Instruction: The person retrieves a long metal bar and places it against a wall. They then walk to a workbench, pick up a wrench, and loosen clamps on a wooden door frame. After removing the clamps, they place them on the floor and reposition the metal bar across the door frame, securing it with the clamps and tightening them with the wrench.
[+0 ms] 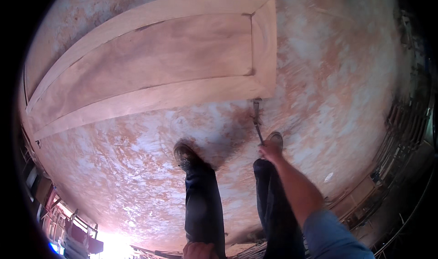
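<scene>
Farthest to the left of both hands' fingers, a small dark piece lies on the floor, whose pale surface is blotched with reddish brown. Lower down on that side, beyond the left fingers, a jumble of objects stands beside a bright glare. Ahead and to the left of the right fingers lies a large framed wooden panel, with curved long sides in this view and a straight end toward the right. The left shoe is ahead of the left fingers. The left hand sits at the lower edge, over the dark left trouser leg; its fingers are partly cut off, and I cannot tell whether they hold anything. Just ahead of the right fingers runs a dark, slender tool, its far end at the panel's near edge, close to the right corner. The fingers of the right hand are closed around its near end. The right shoe is just beside them, partly hidden. Well to their right, a pale scrap lies on the floor.
</scene>
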The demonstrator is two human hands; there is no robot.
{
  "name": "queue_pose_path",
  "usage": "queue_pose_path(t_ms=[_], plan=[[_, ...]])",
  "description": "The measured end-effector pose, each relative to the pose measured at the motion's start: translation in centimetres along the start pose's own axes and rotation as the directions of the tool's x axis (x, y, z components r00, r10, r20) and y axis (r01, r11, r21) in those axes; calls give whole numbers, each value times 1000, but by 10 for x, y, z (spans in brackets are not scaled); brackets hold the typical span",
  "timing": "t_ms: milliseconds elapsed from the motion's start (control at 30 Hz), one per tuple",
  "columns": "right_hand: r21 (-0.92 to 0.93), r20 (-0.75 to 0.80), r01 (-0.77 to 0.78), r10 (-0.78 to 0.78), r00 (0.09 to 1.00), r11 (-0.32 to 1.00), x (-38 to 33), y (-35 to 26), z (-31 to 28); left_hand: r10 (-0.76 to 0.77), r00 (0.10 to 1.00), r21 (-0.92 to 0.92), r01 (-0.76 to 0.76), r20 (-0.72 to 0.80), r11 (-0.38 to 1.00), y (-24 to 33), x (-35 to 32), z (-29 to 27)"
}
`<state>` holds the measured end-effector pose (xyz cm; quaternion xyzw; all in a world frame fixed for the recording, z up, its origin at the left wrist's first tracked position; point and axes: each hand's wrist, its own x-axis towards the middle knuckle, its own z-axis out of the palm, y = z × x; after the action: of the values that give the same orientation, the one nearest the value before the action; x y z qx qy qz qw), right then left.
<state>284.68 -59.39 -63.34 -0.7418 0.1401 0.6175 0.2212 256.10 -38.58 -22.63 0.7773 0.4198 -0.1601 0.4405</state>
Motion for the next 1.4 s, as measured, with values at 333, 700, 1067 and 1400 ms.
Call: queue_pose_path(t_ms=[333, 700, 1067, 1400], plan=[[-932, 324, 215, -409, 853, -291, -29, -206, -51, 31, 999, 52, -32, 27, 998, 11, 3, 6], [-916, 378, 399, -230, 897, 52, -54, -116, -42, 53, 999, 103, -52, -9, 993, 24, 3, 20], [-951, 17, 144, -418, 908, 274, -55, -131, -88, 34, 999, 134, -36, 18, 990, 33, 7, 27], [-411, -65, 283, -338, 939, 866, 0, -206, -151, 16, 1000, 164, -19, 16, 986, 29, 5, 34]])
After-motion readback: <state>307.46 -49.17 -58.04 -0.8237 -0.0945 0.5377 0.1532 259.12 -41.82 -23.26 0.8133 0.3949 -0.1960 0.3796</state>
